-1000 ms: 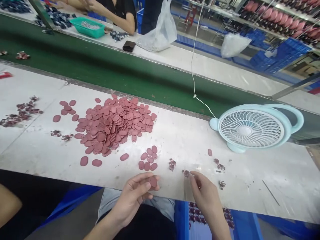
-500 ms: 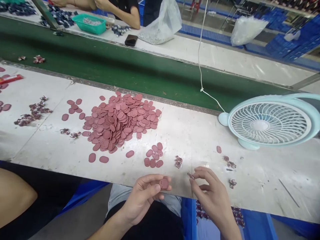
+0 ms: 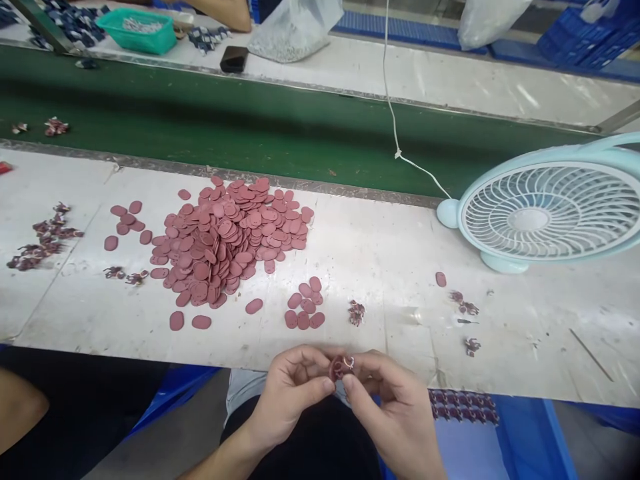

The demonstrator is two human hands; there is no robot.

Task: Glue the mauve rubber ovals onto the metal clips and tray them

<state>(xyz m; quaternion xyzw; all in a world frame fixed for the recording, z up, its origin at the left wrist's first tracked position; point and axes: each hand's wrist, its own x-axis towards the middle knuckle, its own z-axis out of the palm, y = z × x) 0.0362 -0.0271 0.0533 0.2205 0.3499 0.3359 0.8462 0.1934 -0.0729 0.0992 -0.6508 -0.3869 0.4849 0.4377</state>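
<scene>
Together, left hand (image 3: 293, 390) and right hand (image 3: 395, 407) close their grip on the pink tag (image 3: 340, 367), pinched between fingertips.

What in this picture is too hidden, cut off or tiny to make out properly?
- Small pink piece in the head view: fingertips of the left hand and right hand cover most of it.
- Fan: cut off by the right edge.
- Green tray: its contents are too small to tell.
- Person opposite: only an arm shows, cut by the top edge.
</scene>
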